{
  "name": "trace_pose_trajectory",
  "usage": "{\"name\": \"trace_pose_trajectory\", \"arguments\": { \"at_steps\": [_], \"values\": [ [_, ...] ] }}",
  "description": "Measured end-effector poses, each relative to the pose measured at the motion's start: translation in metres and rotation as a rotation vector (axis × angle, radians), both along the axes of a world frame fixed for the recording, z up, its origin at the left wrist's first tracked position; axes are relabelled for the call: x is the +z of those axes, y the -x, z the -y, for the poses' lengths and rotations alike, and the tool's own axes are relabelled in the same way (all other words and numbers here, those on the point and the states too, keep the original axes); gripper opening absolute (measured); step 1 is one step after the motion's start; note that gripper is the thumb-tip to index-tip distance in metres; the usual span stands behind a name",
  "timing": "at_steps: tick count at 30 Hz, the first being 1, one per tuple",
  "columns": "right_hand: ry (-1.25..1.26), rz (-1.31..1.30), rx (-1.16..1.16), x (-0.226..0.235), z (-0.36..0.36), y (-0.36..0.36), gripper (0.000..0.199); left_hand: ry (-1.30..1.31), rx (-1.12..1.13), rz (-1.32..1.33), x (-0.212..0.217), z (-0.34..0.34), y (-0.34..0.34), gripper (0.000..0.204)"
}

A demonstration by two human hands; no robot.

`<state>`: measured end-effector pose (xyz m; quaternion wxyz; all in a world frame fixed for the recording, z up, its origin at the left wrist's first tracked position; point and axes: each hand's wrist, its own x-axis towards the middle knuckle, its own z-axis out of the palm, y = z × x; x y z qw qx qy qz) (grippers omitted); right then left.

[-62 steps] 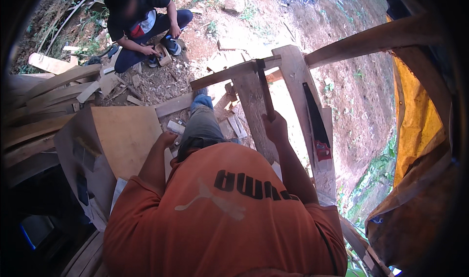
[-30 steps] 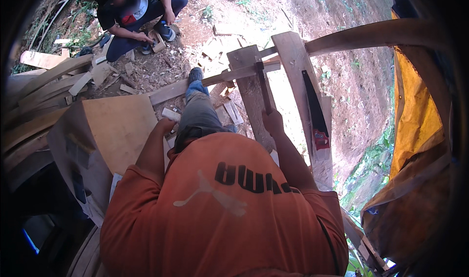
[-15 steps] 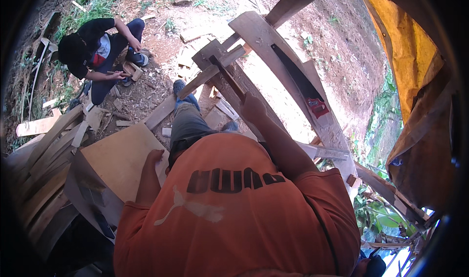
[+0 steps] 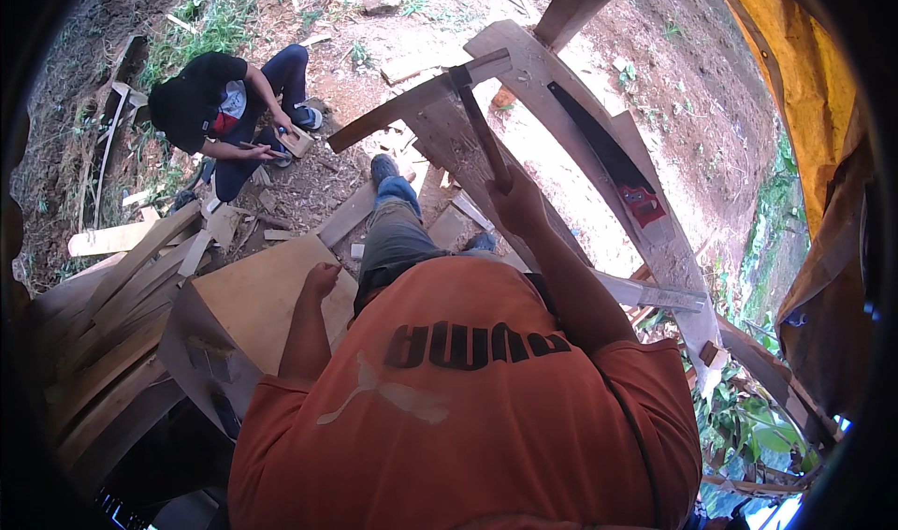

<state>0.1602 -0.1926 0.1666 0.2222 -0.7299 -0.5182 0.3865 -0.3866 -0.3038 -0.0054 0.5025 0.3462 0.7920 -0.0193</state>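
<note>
My right hand point(image 4: 520, 206) is wrapped round the wooden handle of a hammer point(image 4: 485, 137). Its dark head touches or overlaps a long narrow board point(image 4: 402, 101), too close to tell which. That board lies crosswise over the far end of a thick wooden plank point(image 4: 449, 146). Near a pale plywood sheet point(image 4: 253, 291), my left hand point(image 4: 323, 278) hangs with curled fingers and nothing visible in it. To the right of the hammer, a handsaw point(image 4: 608, 156) with a red handle rests on a broad, curved-looking plank point(image 4: 561, 123).
A seated person point(image 4: 224, 118) at the far left works on a small wooden block point(image 4: 297, 142). Stacked boards point(image 4: 122, 296) fill the left side. Wood scraps and shavings litter the ground. An orange tarp point(image 4: 795, 81) hangs at the right.
The view has shifted, moving the scene rightward. The narrow board has turned and shows its full length across the plank. My right hand's hammer head has moved farther away, toward the board's far end.
</note>
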Motion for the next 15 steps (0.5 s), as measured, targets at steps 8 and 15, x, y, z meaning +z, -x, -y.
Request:
{"name": "trace_pose_trajectory", "arguments": {
  "at_steps": [8,15],
  "values": [
    [0.228,0.275,0.296,-0.103,-0.010,-0.040,0.036,0.176,-0.234,-0.079,-0.025,0.035,-0.014,0.061],
    [0.203,0.248,0.257,-0.064,-0.020,-0.026,0.039,0.198,-0.175,-0.141,-0.046,0.055,0.000,0.059]
  ]
}}
